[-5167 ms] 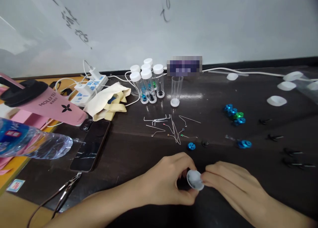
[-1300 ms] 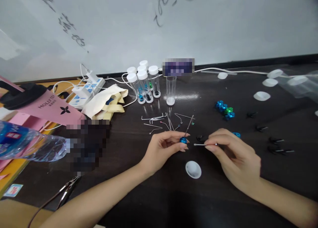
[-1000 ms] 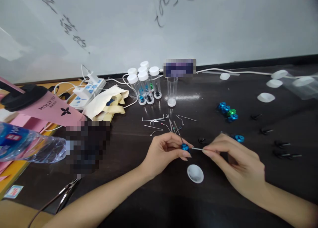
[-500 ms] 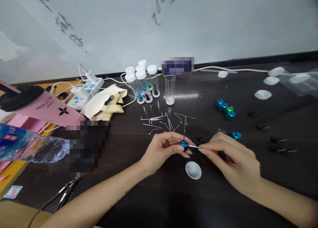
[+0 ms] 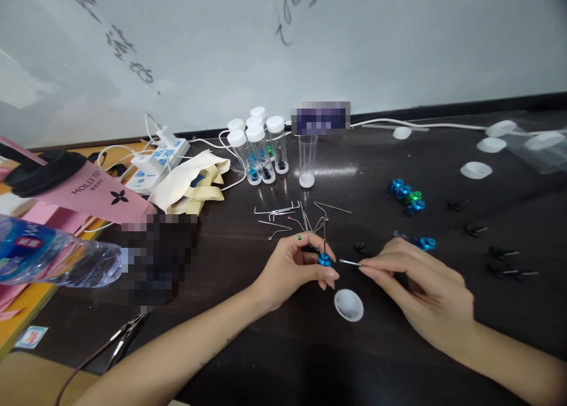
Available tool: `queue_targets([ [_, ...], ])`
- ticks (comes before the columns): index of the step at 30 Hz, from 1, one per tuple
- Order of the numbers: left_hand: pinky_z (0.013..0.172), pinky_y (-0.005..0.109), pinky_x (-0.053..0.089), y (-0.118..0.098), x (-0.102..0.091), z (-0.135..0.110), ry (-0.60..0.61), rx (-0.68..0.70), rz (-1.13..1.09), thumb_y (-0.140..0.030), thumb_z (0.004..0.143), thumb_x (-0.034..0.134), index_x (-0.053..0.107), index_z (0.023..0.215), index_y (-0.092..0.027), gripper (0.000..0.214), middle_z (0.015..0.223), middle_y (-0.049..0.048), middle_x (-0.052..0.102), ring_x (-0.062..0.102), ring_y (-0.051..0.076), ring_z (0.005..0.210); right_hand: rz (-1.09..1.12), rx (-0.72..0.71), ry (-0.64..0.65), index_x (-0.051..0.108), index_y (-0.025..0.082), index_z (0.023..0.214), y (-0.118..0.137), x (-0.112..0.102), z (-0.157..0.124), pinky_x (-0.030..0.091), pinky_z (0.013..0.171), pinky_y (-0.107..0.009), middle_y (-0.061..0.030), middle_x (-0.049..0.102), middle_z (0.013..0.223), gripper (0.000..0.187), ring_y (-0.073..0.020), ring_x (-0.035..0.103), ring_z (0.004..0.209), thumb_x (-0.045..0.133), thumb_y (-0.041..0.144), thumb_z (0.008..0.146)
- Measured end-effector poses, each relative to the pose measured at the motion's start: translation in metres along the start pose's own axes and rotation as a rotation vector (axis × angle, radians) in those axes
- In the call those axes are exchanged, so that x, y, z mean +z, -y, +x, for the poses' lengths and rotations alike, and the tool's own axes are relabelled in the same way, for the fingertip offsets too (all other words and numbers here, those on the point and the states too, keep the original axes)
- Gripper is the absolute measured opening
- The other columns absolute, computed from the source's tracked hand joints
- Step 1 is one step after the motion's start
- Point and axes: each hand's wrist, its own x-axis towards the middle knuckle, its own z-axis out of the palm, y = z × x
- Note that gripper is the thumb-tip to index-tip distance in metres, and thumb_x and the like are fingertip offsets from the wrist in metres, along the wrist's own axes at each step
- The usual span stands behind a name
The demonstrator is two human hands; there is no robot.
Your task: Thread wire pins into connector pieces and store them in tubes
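Note:
My left hand (image 5: 295, 267) is closed, pinching a small shiny blue metal part (image 5: 325, 259) between thumb and fingers. A thin wire (image 5: 325, 235) stands up from that part, and a green-ringed wire end shows over the forefinger. Closed in a pinch, my right hand (image 5: 420, 282) holds a short thin silver rod (image 5: 349, 262), its tip pointing left, a small gap from the blue part. Just below both hands lies a white cap (image 5: 348, 305) like a shallow cup, with small dark bits inside. Bent wires (image 5: 283, 210) are scattered behind my left hand.
Capped clear tubes (image 5: 268, 152) and an uncapped tube (image 5: 307, 161) stand at the back. Blue and green metal parts (image 5: 407, 195), black pieces (image 5: 502, 253) and white caps (image 5: 476, 170) lie right. Pliers (image 5: 124, 338), a bottle (image 5: 57, 255) and a pink cup (image 5: 97, 187) are left.
The silver rod has come away from the blue part to the right. The wire's green-ringed end has swung left over my left forefinger. The whole view has shifted slightly.

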Motion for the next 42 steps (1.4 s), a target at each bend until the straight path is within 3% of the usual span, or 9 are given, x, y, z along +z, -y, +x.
queue_targets([
  [6,0.062,0.022,0.058,-0.0017,0.0013,-0.0021,0.012,0.032,0.102,-0.014,0.063,0.084,0.077,0.091,-0.017,0.029,0.094,0.0009,0.053,0.066,0.008,0.064,0.006,0.008,0.005,0.069,0.022,0.092,0.0015,0.0,0.0012,0.047,0.057,-0.031,0.0,0.066,0.073,0.02,-0.0151,0.059,0.063,0.066,0.005,0.083],
  [13,0.077,0.028,0.06,-0.0029,0.0011,-0.0028,0.064,0.079,0.06,-0.02,0.085,0.066,0.074,0.102,-0.014,0.02,0.107,0.0084,0.061,0.071,0.014,0.076,-0.01,-0.001,-0.005,0.069,0.021,0.09,-0.0025,0.0008,-0.0012,0.047,0.064,-0.033,-0.0007,0.065,0.073,0.017,-0.0149,0.058,0.065,0.066,0.005,0.084],
  [17,0.071,0.026,0.06,-0.0006,0.0024,-0.0027,0.057,0.034,-0.026,-0.012,0.077,0.073,0.07,0.09,-0.011,0.013,0.088,0.0056,0.069,0.072,0.016,0.073,0.011,-0.007,-0.006,0.069,0.021,0.092,-0.0033,0.0012,-0.0007,0.046,0.062,-0.033,-0.0007,0.066,0.073,0.02,-0.015,0.058,0.064,0.066,0.003,0.083],
  [22,0.058,0.026,0.06,0.0016,0.0024,-0.0025,0.014,0.029,-0.034,-0.008,0.067,0.08,0.064,0.081,-0.01,0.021,0.087,0.0052,0.071,0.072,0.017,0.065,0.024,-0.042,0.014,0.07,0.02,0.093,-0.0015,0.0005,0.001,0.045,0.06,-0.033,-0.0004,0.068,0.073,0.023,-0.015,0.06,0.063,0.067,0.001,0.081],
  [26,0.055,0.025,0.06,0.0015,0.0021,-0.0015,-0.003,0.009,-0.009,-0.008,0.065,0.08,0.063,0.079,-0.009,0.023,0.087,0.0092,0.074,0.071,0.016,0.061,0.027,-0.081,0.043,0.07,0.02,0.095,0.0001,0.0,0.0018,0.045,0.06,-0.033,-0.0001,0.07,0.073,0.025,-0.0145,0.062,0.062,0.067,-0.001,0.081],
  [35,0.053,0.02,0.058,0.0006,0.0015,-0.0027,0.005,-0.025,0.013,-0.009,0.067,0.08,0.073,0.089,-0.01,0.023,0.069,0.0044,0.074,0.069,0.013,0.057,0.015,-0.076,0.013,0.072,0.019,0.093,0.0006,0.0006,0.002,0.046,0.058,-0.032,-0.0006,0.069,0.07,0.023,-0.0142,0.061,0.06,0.068,0.001,0.081],
  [38,0.052,0.02,0.058,0.0017,0.001,-0.003,0.008,-0.021,-0.002,-0.009,0.065,0.081,0.073,0.085,-0.011,0.022,0.072,0.0044,0.075,0.07,0.014,0.057,0.016,-0.07,0.01,0.072,0.019,0.093,0.0007,0.0008,0.002,0.046,0.058,-0.031,-0.0005,0.069,0.07,0.022,-0.0143,0.061,0.06,0.069,0.002,0.08],
  [42,0.061,0.023,0.06,0.0022,0.0011,-0.0031,0.003,0.004,-0.03,-0.009,0.068,0.079,0.072,0.087,-0.011,0.021,0.079,0.0055,0.076,0.072,0.015,0.063,0.004,-0.073,0.013,0.071,0.019,0.092,0.0011,0.001,0.0017,0.045,0.057,-0.031,-0.0004,0.068,0.069,0.022,-0.0139,0.059,0.06,0.068,0.001,0.081],
])
